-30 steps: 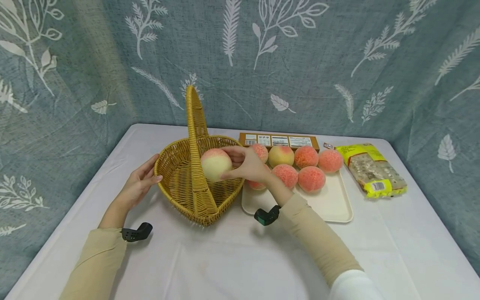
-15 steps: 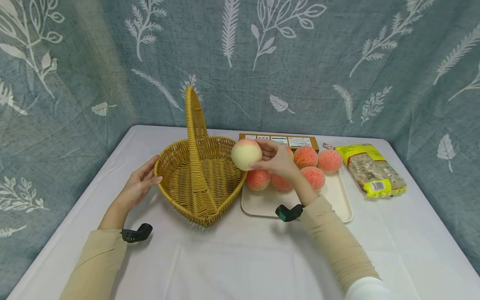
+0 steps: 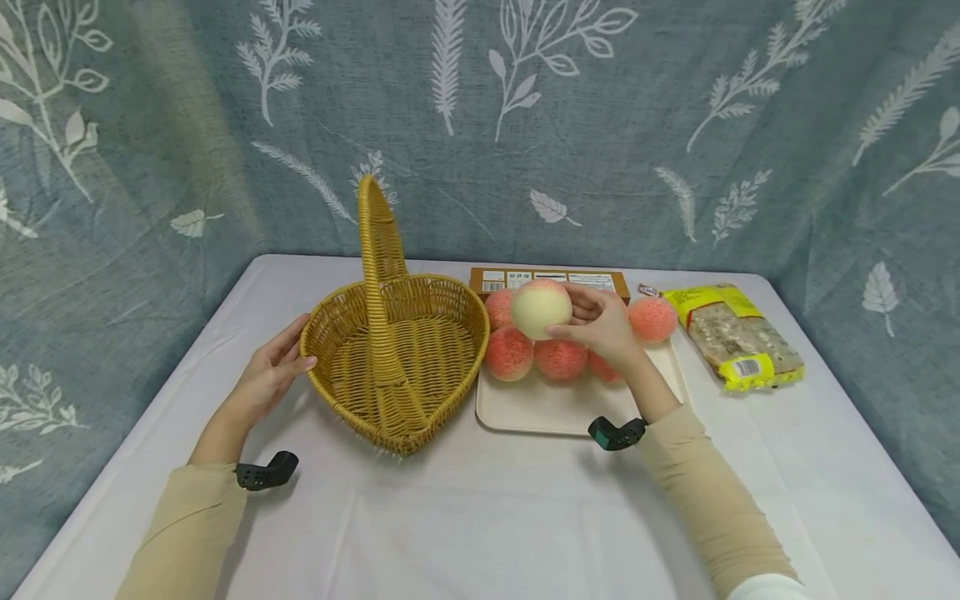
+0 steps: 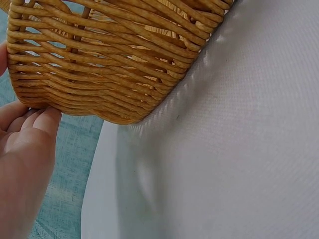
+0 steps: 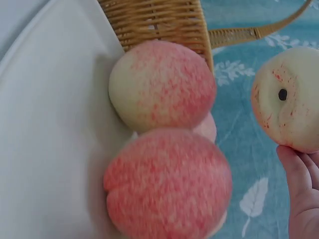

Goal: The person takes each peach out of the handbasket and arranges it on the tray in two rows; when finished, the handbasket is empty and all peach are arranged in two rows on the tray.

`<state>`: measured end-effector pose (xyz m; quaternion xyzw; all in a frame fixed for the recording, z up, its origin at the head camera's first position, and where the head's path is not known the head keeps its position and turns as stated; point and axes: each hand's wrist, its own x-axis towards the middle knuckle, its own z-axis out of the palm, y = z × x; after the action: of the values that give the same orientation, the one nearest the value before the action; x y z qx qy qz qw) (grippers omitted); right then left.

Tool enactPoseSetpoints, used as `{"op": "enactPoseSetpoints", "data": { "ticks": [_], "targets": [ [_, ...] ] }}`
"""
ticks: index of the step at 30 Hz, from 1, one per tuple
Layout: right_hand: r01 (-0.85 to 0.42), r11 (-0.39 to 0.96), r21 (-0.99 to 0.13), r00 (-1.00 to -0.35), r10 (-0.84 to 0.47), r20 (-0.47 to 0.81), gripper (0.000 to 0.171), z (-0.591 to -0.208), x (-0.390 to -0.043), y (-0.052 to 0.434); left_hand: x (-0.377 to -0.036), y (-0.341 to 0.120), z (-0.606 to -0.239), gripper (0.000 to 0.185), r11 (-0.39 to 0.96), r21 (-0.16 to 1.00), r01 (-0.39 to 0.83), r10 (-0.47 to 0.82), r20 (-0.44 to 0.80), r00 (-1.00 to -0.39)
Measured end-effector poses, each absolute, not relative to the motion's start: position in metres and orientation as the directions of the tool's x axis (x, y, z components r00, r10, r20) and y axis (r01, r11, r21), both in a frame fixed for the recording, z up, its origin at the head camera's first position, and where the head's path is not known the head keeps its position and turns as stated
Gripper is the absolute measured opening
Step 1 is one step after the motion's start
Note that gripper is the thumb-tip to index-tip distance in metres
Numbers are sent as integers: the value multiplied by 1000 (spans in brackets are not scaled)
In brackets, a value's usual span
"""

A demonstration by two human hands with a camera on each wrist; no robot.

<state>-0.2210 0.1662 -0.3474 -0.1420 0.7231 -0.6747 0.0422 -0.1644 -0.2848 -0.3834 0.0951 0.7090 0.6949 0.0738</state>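
Item: pale peach (image 3: 540, 308), yellowish with a pink blush. It was held in the right hand (image 3: 600, 327), the fingertips curled round it, and was carried in the air above the cream tray (image 3: 555, 408), over the far left group of fruit. In the right wrist view its stem pit was seen, with a fingertip (image 5: 299, 169) under it.

Item: wicker basket (image 3: 390, 358), heart-shaped, with a tall upright handle. It was set on the white tablecloth (image 3: 480, 517), just left of the tray. Nothing was seen inside it. Its left rim was touched by the left hand (image 3: 272, 375), whose fingers were laid nearly straight against the weave; nothing was gripped by it.

Item: pink peaches (image 3: 510, 353), several, lodged on the far half of the tray, some hidden behind the right hand.

Item: brown carton (image 3: 547, 280), laid flat behind the tray.

Item: yellow packet (image 3: 735, 337), laid to the right of the tray, near the table edge.
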Motion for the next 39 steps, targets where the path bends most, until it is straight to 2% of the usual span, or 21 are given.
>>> {"op": "enactPoseSetpoints", "data": {
  "ticks": [17,26,33,39],
  "targets": [
    [-113,38,-993,-991,-73,110,70,-347,-210,222,-164,-285,-389,76,8,999,46,238,43,-970],
    [-138,-28,-990,-990,-1,138,66,-353,-202,244,-164,-285,-389,76,2,999,49,232,47,-971],
    [-141,58,-988,-987,75,145,68,-359,-197,260,-165,-285,-389,76,-16,999,48,235,51,-971],
    [-139,11,-990,-983,117,139,70,-364,-194,272,-166,-285,-390,76,-23,999,45,228,49,-972]
  ]
}}
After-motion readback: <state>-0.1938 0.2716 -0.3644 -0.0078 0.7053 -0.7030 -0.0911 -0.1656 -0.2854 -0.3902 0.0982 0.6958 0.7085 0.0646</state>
